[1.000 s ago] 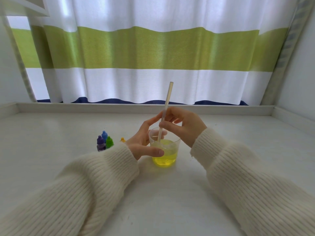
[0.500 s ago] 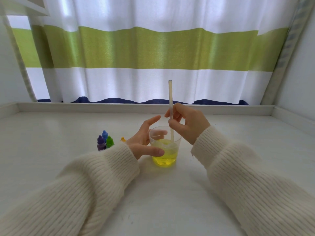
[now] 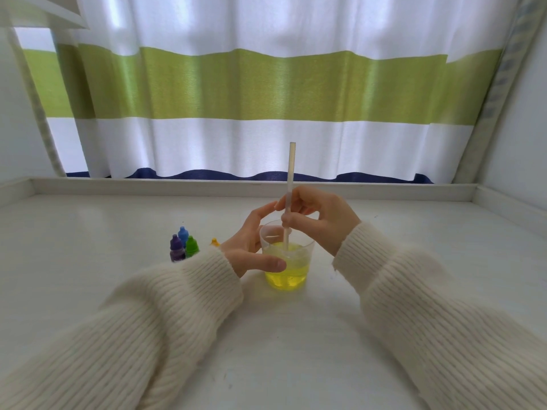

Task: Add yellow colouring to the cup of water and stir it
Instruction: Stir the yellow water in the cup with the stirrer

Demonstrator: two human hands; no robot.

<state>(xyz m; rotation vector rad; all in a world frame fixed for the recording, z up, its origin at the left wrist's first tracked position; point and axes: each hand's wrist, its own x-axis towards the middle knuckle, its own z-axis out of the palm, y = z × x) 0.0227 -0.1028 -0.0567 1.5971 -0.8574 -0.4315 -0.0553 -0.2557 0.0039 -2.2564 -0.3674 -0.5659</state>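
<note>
Right hand (image 3: 321,216) pinches a near-upright straw (image 3: 290,184) in the yellow-water cup (image 3: 286,263) — left hand (image 3: 251,247) grips it at nine o'clock.

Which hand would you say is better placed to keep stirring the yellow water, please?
Right hand: it already pinches the pale straw standing in the clear plastic cup, while the left hand steadies the cup.

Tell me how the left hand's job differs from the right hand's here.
The left hand wraps the clear cup from the side, thumb across its front, while the right hand pinches the straw above the rim. The left hand sits low by the table; the right hand is raised over the cup. Both wear cream knitted sleeves.
</note>
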